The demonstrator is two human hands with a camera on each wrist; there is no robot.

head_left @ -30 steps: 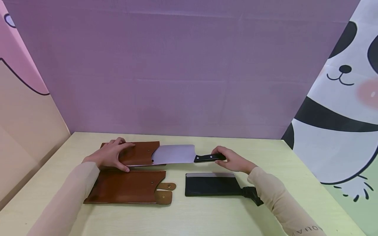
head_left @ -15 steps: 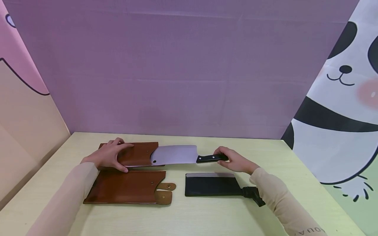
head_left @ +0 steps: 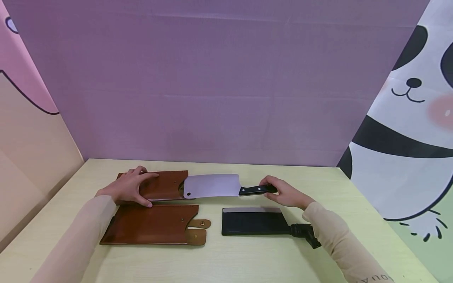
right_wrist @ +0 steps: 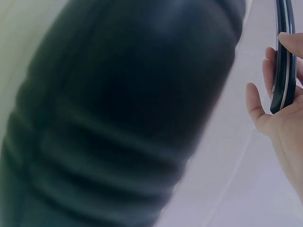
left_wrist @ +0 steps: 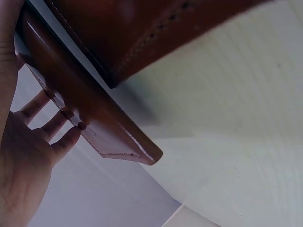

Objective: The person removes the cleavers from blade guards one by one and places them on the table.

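Note:
In the head view my left hand (head_left: 129, 186) grips the rear brown leather knife sheath (head_left: 164, 185), thumb at its near edge. The left wrist view shows several fingers (left_wrist: 66, 142) against the stitched edge of this sheath (left_wrist: 99, 123). My right hand (head_left: 284, 192) holds a cleaver by the end of its black riveted handle (head_left: 253, 190); in the right wrist view thumb and fingers lie around the handle (right_wrist: 284, 61). The cleaver's broad bare blade (head_left: 214, 186) points left, its holed front end right at the sheath's mouth.
A second brown sheath (head_left: 152, 224) with two snap straps lies nearer on the pale table (head_left: 226, 259). Right of it lies a black-bladed cleaver (head_left: 253, 223), its dark handle (right_wrist: 128, 94) close under my right forearm. A purple backdrop (head_left: 226, 90) stands behind the table.
My right hand has drawn the cleaver to the right, baring more blade down to its front end. The left hand and rear sheath have shifted slightly left.

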